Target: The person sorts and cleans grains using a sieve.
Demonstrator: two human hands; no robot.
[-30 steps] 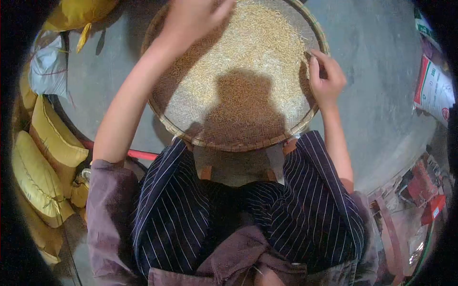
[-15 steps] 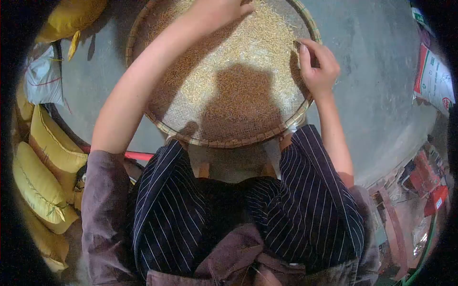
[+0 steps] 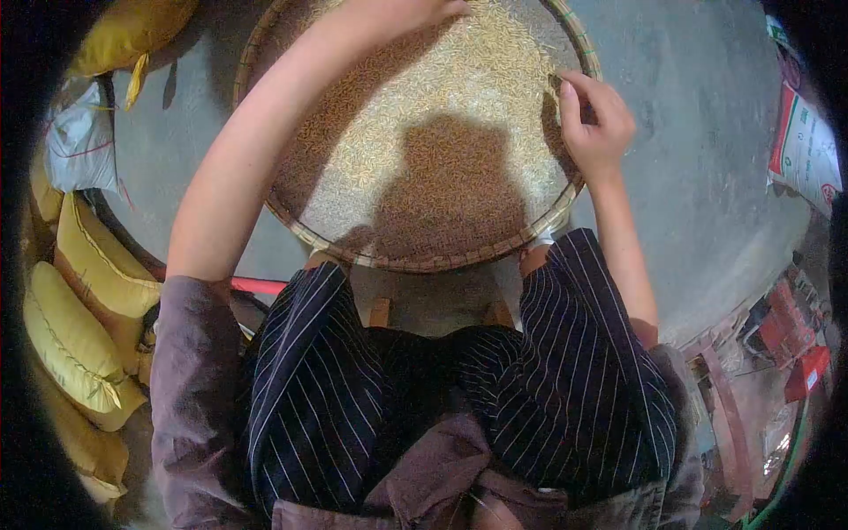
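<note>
1. A round woven tray (image 3: 424, 262) is seen resting at the knees of a seated person in striped trousers (image 3: 318, 380). Loose grain (image 3: 442, 79) is spread across the whole of it.
2. The grain is judged light, dry and free-running, easily spilled if the tray is tipped. The tray is judged stiff yet light, and best taken by its bound rim at opposite sides.
3. The left hand (image 3: 389, 16) is laid over the grain at the tray's far side. Its fingers are cut off by the frame edge, so its grip cannot be told.
4. The right hand (image 3: 596, 124) is held at the tray's right rim, clenched into a pinch just inside it. What is pinched cannot be made out.
5. Yellow sacks (image 3: 79, 291) are stacked left of the tray, and a printed bag (image 3: 799, 150) lies well to its right.
</note>
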